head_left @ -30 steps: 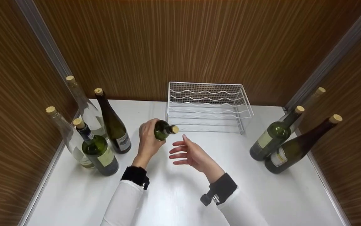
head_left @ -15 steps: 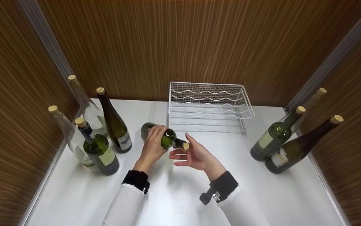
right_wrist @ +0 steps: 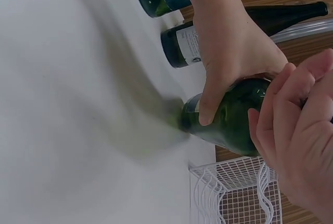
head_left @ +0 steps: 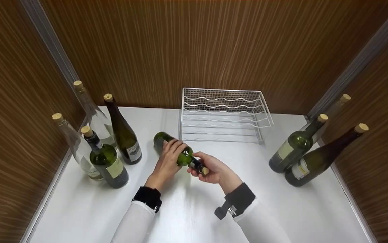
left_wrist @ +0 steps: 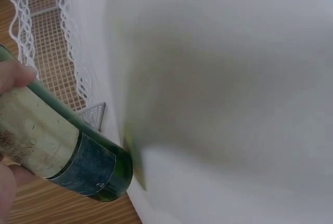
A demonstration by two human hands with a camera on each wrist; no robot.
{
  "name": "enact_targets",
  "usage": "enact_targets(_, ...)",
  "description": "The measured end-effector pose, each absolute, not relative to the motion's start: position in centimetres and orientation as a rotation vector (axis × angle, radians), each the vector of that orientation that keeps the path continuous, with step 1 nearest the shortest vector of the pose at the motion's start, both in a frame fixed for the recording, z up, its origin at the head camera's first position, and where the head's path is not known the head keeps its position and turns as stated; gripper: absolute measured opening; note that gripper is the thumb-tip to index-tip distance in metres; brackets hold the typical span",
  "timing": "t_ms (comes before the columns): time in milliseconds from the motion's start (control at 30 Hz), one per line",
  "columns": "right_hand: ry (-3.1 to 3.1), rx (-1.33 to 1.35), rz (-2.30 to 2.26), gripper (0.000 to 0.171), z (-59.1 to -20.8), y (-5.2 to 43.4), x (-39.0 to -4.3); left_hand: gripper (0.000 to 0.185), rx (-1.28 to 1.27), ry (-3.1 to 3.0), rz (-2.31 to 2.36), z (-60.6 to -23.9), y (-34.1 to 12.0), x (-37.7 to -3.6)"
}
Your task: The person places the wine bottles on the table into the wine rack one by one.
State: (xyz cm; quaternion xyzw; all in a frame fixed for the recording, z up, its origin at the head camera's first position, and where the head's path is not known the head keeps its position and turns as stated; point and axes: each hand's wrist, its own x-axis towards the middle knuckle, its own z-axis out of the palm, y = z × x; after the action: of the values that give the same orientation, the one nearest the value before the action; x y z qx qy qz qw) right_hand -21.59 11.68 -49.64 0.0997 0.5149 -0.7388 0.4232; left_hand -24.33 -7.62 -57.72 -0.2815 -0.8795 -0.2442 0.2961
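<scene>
A green wine bottle [head_left: 184, 157] is tilted over the white table, its corked neck toward the right and the front. My left hand [head_left: 168, 164] grips its body from above. My right hand [head_left: 214, 170] curls round the neck just below the cork. In the left wrist view, a cream and dark blue label shows on the bottle [left_wrist: 92, 166], with a thumb and fingers about it. The right wrist view shows the right hand [right_wrist: 304, 135] at the neck, hiding most of it, and the left hand [right_wrist: 229, 52] across the body.
Behind the hands a white wire wine rack [head_left: 221, 89] stands against the wood-grain back wall [head_left: 214, 44]. Several corked bottles are upright at the left, among them a dark tall bottle [head_left: 123, 131]. More stand at the right, including a green bottle [head_left: 290, 148].
The bottle has tipped further over, its neck swinging down and to the right. My right hand, earlier spread and apart from it, has taken hold of the neck.
</scene>
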Motion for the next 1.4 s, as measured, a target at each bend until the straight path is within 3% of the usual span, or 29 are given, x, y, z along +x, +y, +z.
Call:
enact_targets(667,1.560,0.109,-1.746,0.028,-52.0,11.3,-20.2,0.077,-0.759,-2.505,-0.655,-58.1,-7.9,-22.4)
enact_targets(1033,1.644,-0.053,-1.735,0.023,-52.9,11.0,-19.3,0.099,-0.445,-2.510,-1.204,-57.4,-8.2,-19.3)
enact_targets(1400,1.724,-0.098,-1.800,0.025,-52.3,10.9,-18.7,0.078,-0.126,-2.324,-1.496,-55.8,-7.5,-17.6)
